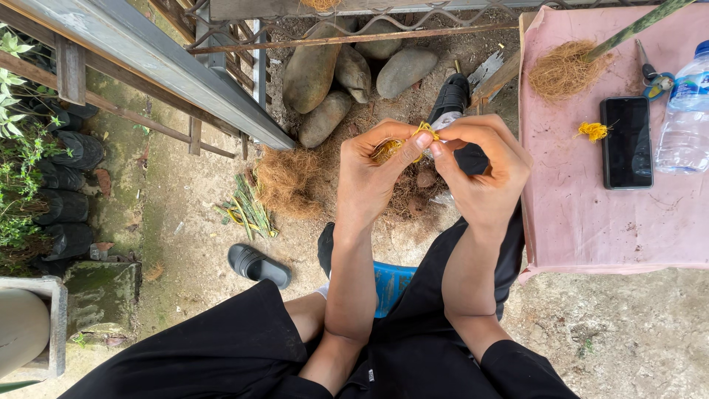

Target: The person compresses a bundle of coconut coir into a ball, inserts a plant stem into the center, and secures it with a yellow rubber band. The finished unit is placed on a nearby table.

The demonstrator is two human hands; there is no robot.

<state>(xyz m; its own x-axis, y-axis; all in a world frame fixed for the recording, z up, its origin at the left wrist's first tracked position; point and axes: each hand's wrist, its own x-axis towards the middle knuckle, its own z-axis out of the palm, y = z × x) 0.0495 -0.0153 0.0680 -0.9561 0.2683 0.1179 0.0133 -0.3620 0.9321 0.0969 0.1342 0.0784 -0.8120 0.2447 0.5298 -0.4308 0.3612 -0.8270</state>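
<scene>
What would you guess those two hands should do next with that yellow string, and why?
Probably pull the yellow string snug. The left hand pinches a small brown bundle, the right hand grips the string looped over it, and the loop looks loose.

A small yellow fibre bundle sits pinched between both hands' fingers.

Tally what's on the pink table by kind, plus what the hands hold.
Phone: 1
Water bottle: 1
Scissors: 1
Brown fibre clump: 1
Yellow string scrap: 1
Yellow string bundle, held by left hand and right hand: 1
Total: 6
</scene>
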